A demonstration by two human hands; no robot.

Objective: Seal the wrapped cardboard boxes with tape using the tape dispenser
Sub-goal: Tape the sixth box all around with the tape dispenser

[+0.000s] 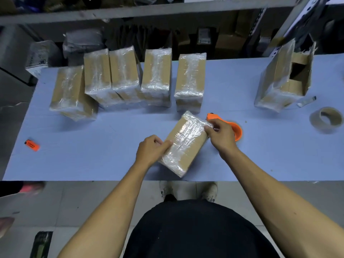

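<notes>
Left hand (151, 148) and right hand (220, 134) are seen pinching opposite edges of the wrapped box (183, 144), steadied on the bench (93, 146); tape dispenser (233, 127) left within reach.

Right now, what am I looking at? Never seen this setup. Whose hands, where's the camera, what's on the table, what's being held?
There is no machine here: a person works with two bare hands. The single picture comes from a wide-angle camera worn on the person's head, looking forward and down, so the arms reach in from the bottom.

On the blue table a wrapped box lies flat near the front edge. The left hand rests against its near left side, fingers curled on the wrap. The right hand pinches the wrap at its far right corner.

Just behind the right hand lies the orange tape dispenser, not held. Five more wrapped boxes stand in a row at the back. At right are an opened box and a tape roll. A small orange lighter lies at left.
</notes>
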